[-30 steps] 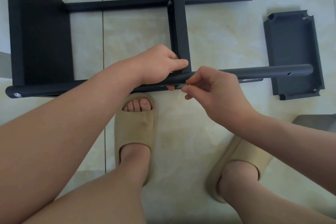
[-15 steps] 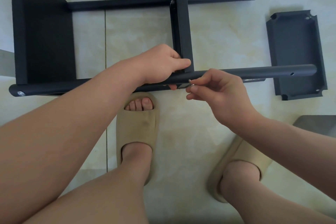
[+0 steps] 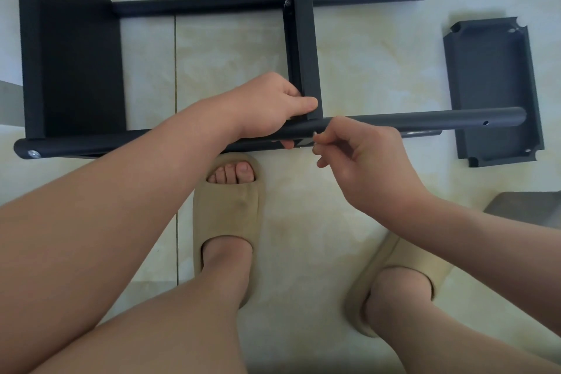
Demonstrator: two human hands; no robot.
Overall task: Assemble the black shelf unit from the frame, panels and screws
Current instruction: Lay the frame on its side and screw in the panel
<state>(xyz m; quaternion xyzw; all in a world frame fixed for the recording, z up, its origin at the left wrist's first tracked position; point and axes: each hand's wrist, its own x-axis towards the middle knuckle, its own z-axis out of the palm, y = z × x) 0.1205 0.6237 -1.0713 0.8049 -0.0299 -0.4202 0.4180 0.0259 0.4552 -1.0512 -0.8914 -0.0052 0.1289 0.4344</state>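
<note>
Head view looked straight down on the half-built black shelf unit [image 3: 197, 6], which lay on its side on the floor with its near tube [image 3: 425, 120] running left to right just beyond the person's toes. The left hand [image 3: 273, 106] had its grip closed round that tube where the middle panel [image 3: 303, 39] met it. The right hand [image 3: 364, 161] pinched a small silvery screw [image 3: 315, 134] against the tube, just beside the left fingers. The left forearm hid part of the tube. An end panel [image 3: 73, 55] stood at the left, and a loose panel [image 3: 491, 85] lay flat at the right, under the tube's free end. Two beige slippers [image 3: 227, 212] rested on pale glossy floor tiles [image 3: 379, 55]; a grey object [image 3: 528, 209] showed at the right edge.
</note>
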